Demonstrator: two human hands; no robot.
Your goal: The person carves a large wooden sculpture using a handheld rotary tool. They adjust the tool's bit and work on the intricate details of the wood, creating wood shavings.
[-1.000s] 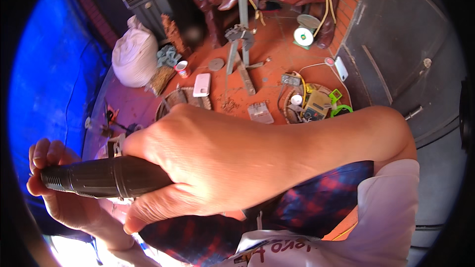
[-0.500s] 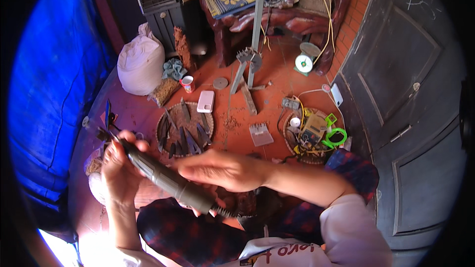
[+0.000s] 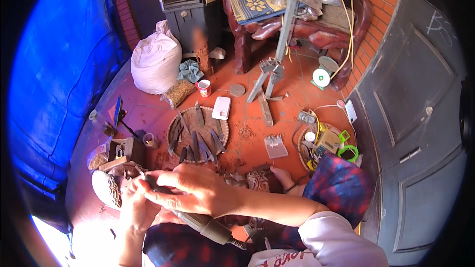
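Observation:
A dark grey rotary tool (image 3: 202,226) slants across my lap, its cord end toward me and its thin tip up at the left. My right hand (image 3: 200,188) is closed round its front part. My left hand (image 3: 136,207) is closed at the tool's nose, just below the tip; part of its grip is hidden behind the right fingers. Beyond my right forearm lies a carved brown wooden piece (image 3: 257,180), partly covered. A wooden box (image 3: 131,149) and a white rounded thing with a dark pattern (image 3: 105,188) are close to my left hand.
Ahead, a round woven tray (image 3: 225,123) holds several chisels and a white phone case (image 3: 221,108). A case of small bits (image 3: 275,147) lies to its right. Farther right stands a cluttered basket (image 3: 303,143) with a green ring (image 3: 349,154). A metal post stand (image 3: 269,71) rises behind.
The rotary tool has dropped lower, and my right hand has moved forward from its body to its front. My left hand has come lower, beside the nose. The view has shifted too.

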